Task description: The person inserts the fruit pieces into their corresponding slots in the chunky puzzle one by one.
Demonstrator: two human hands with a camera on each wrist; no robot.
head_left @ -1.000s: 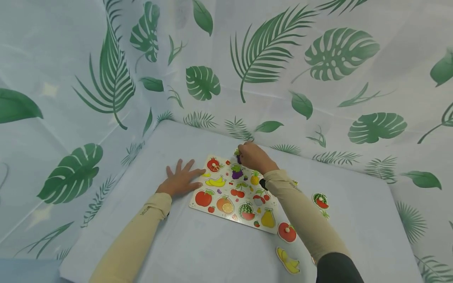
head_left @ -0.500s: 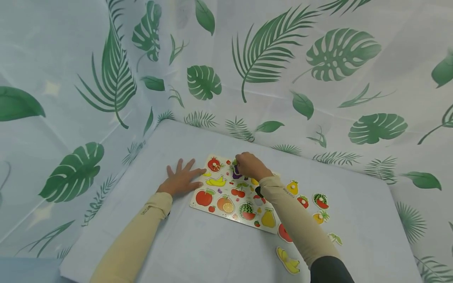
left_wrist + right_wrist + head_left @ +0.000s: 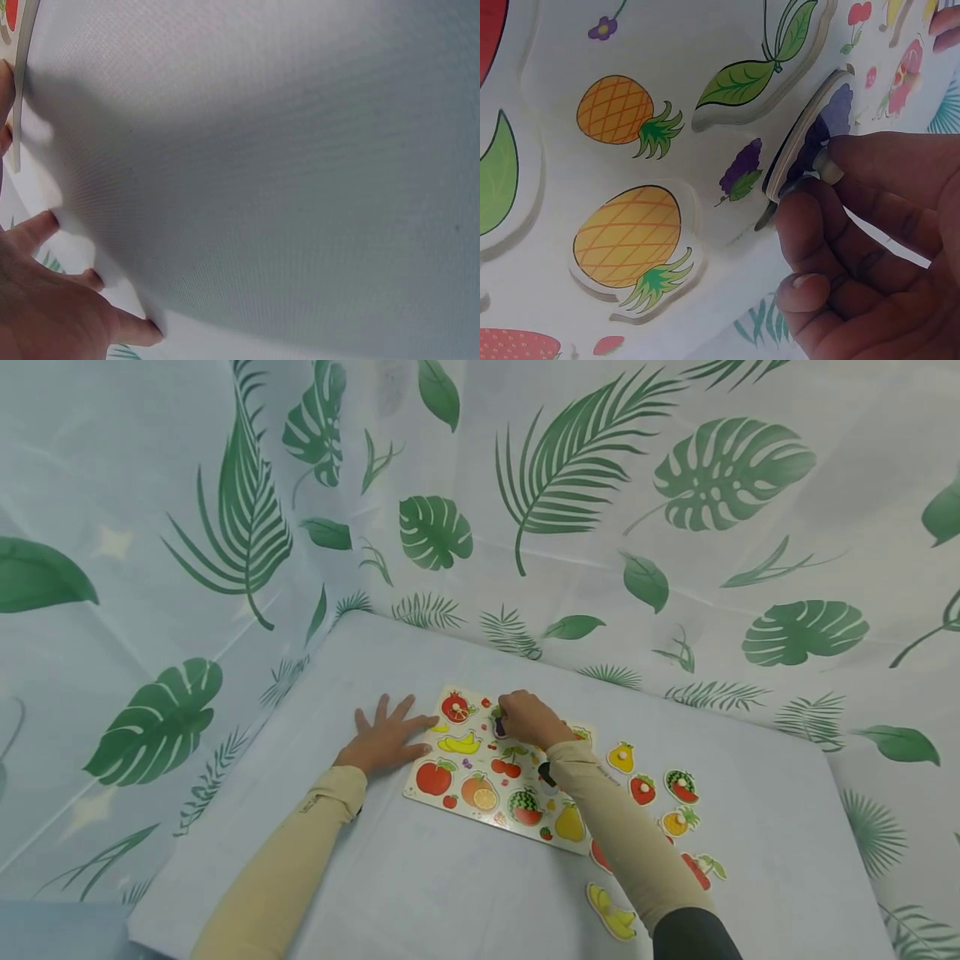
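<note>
My right hand pinches a grape puzzle piece by its small knob between thumb and fingers. The piece stands tilted close over the upper part of a white fruit puzzle board, at the grape picture; its far edge is hidden in the head view. Beside the board's left edge, my left hand lies spread on the table, thumb and index finger reaching the board's border. Its straight fingers also show in the left wrist view. A pineapple picture sits near the grape piece.
Loose knobbed pieces lie right of the board: a pear, strawberry, watermelon, pineapple and cherries. Bananas lie nearer the front. My right forearm partly covers a red piece. Leaf-print cloth hangs behind the table.
My right hand has brought the grape piece from beyond the board's top edge down onto the grape picture, and it now tilts there. The left hand has stayed in place.
</note>
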